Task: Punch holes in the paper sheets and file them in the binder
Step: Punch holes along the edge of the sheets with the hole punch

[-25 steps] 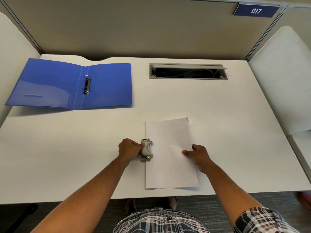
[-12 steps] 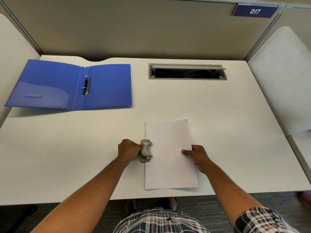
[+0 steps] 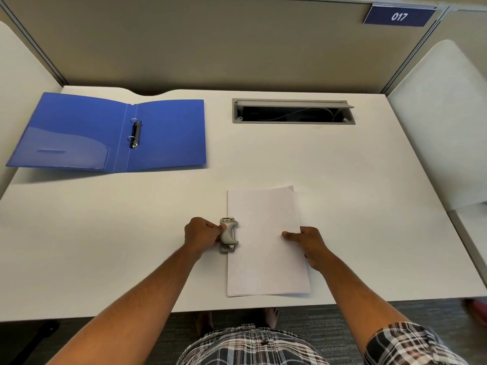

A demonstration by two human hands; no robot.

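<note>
White paper sheets lie stacked near the desk's front edge. A small grey hole punch sits over the middle of their left edge. My left hand grips the punch's handle from the left, thumb on top. My right hand holds the stack's right edge, thumb lying on top of the sheets. An open blue ring binder lies flat at the back left, its two metal rings closed and empty.
A grey cable tray opening is set into the white desk at the back centre. Partition walls surround the desk at the back and both sides. A "017" sign hangs at the top right.
</note>
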